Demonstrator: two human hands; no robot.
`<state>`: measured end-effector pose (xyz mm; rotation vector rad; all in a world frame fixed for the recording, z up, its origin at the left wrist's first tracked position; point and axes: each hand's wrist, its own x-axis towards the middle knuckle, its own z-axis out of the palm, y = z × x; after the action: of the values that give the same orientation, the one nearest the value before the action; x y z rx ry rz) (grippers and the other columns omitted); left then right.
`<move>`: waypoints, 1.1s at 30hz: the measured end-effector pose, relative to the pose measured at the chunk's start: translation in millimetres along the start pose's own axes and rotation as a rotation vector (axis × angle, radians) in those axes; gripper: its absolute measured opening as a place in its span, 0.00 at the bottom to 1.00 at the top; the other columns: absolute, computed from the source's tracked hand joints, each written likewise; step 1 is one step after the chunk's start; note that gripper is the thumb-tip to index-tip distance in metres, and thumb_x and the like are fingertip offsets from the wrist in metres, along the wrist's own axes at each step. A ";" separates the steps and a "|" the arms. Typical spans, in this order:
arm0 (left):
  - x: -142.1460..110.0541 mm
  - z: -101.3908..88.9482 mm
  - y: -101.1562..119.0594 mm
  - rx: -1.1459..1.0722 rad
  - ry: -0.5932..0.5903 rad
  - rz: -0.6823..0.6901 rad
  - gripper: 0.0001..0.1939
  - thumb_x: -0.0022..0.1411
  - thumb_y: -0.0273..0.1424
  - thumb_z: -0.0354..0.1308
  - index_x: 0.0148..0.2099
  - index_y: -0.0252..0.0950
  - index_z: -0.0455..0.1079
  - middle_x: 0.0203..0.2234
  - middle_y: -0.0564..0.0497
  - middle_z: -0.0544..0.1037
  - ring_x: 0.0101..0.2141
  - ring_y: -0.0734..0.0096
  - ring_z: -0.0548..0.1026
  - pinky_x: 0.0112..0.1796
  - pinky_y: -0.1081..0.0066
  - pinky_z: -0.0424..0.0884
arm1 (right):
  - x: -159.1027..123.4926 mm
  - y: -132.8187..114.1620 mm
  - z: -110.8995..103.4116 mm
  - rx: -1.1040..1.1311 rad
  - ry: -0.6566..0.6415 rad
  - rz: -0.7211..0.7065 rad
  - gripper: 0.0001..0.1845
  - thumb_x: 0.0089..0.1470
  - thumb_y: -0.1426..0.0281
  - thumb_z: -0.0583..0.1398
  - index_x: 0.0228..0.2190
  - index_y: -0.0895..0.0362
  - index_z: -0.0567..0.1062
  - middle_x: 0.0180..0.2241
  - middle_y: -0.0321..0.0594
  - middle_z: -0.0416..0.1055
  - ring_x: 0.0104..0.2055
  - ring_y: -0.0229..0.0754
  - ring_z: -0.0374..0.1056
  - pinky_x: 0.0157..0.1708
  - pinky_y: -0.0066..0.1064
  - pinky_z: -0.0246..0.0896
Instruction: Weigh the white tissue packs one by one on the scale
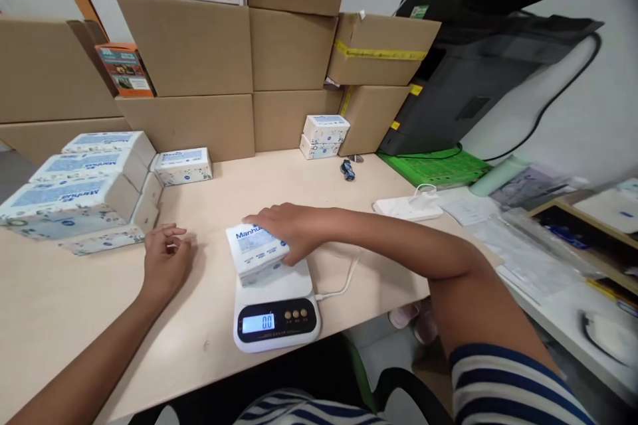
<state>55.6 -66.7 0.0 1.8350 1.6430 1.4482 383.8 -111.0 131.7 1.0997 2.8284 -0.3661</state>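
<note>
My right hand (294, 229) is closed round a white and blue tissue pack (256, 249) marked Manhua. The pack is over the back of a white digital scale (276, 343); whether it touches the platform I cannot tell. On the scale's lit display (258, 323) the reading is 0.0. My left hand (167, 259) is by the tabletop, fingers loosely curled and apart, with nothing in them. Just beyond it, at the left, stands a stack of similar tissue packs (74, 196). A single tissue pack (183, 166) lies beside that stack.
Two stacked tissue packs (325, 137) stand at the back, near a small dark object (347, 170). Cardboard boxes (294, 50) wall off the rear. To the right are a power strip (406, 207), a green tray (438, 168) and a dark printer (478, 73). A white cable (343, 287) leaves the scale.
</note>
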 end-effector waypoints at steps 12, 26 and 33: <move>3.1 2.6 -20.3 -0.101 0.005 -0.086 0.16 0.55 0.47 0.66 0.38 0.42 0.75 0.52 0.42 0.78 0.56 0.51 0.79 0.42 0.60 0.78 | 11.0 197.2 -6.2 -0.212 0.010 0.819 0.47 0.59 0.69 0.74 0.73 0.53 0.64 0.73 0.55 0.66 0.72 0.60 0.67 0.66 0.51 0.71; 3.7 0.4 -27.7 -0.144 -0.018 -0.154 0.21 0.56 0.49 0.68 0.44 0.40 0.77 0.56 0.45 0.74 0.43 0.66 0.77 0.46 0.62 0.76 | 0.9 255.4 4.4 -0.298 0.176 1.069 0.26 0.71 0.58 0.67 0.64 0.55 0.76 0.65 0.49 0.74 0.61 0.52 0.76 0.60 0.52 0.78; 1.3 -1.7 -24.1 -0.146 -0.025 -0.159 0.21 0.56 0.50 0.69 0.44 0.41 0.77 0.57 0.44 0.75 0.45 0.63 0.78 0.45 0.61 0.77 | 4.4 264.0 1.8 -0.281 0.192 1.112 0.25 0.71 0.58 0.67 0.63 0.55 0.76 0.64 0.49 0.75 0.61 0.52 0.76 0.60 0.52 0.78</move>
<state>40.1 -58.7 -16.7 1.6000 1.5863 1.4308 558.7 79.6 78.9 2.3918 1.8244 0.2344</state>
